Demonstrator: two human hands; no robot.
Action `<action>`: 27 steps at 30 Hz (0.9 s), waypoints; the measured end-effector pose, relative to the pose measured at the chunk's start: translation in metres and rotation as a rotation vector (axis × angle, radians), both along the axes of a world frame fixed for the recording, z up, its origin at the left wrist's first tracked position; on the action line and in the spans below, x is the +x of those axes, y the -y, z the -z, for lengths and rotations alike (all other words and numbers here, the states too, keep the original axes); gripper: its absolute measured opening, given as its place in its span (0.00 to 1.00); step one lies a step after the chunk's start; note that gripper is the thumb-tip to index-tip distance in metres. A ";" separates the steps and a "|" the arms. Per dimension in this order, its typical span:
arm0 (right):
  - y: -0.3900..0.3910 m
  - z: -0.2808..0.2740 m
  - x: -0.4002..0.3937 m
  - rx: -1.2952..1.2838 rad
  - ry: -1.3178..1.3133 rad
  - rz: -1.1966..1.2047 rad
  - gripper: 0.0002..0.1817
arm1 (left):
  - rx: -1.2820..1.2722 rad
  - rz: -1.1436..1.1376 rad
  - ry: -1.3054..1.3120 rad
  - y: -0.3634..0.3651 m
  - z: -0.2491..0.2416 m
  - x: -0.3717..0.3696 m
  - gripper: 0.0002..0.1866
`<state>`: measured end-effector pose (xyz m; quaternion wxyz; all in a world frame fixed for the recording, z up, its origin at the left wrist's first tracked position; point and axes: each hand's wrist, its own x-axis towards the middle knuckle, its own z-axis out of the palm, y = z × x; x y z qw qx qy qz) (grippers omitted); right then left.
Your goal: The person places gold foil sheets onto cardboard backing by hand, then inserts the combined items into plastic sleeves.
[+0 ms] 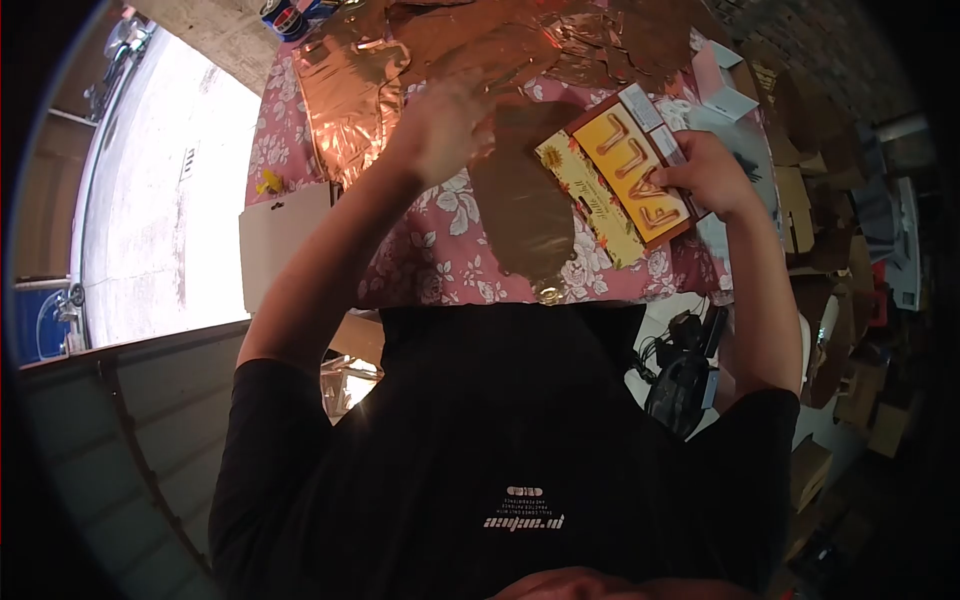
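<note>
My right hand (pixel 708 178) is closed on the right edge of a flat printed package (pixel 625 170), thumb on its face. Yellow-orange, with a dark border, the package shows balloon-style letters reading "FALL" and a leaf-patterned strip. It is tilted over the table. My left hand (pixel 440 128) is smeared by motion above the table, so its fingers cannot be made out. Under and beside it lies shiny copper foil (pixel 350 90). A flat brown foil piece (pixel 525 200) lies between my hands, partly behind the package.
A pink floral tablecloth (pixel 430 265) covers the table. More copper foil (pixel 470 40) spreads across the far side. A blue can (pixel 284 20) stands at the far left, a white open box (pixel 722 85) at the far right. Left is a pale carton (pixel 285 240); cardboard boxes (pixel 795 215) are stacked right.
</note>
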<state>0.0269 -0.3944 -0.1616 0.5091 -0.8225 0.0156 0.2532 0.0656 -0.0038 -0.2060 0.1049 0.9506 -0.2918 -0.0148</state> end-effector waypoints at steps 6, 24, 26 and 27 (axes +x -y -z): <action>-0.051 -0.070 -0.078 -0.393 0.958 -0.235 0.10 | -1.318 -0.162 -0.405 -0.008 -0.028 -0.024 0.25; -0.095 0.019 -0.128 0.226 1.150 0.544 0.22 | -1.193 -0.301 -0.964 0.010 -0.038 -0.112 0.19; -0.099 0.005 -0.138 0.328 0.590 0.610 0.23 | -1.148 -0.334 -0.866 0.012 -0.026 -0.116 0.17; -0.107 0.002 -0.130 0.388 0.570 0.540 0.26 | -1.139 -0.329 -0.875 0.013 -0.029 -0.119 0.17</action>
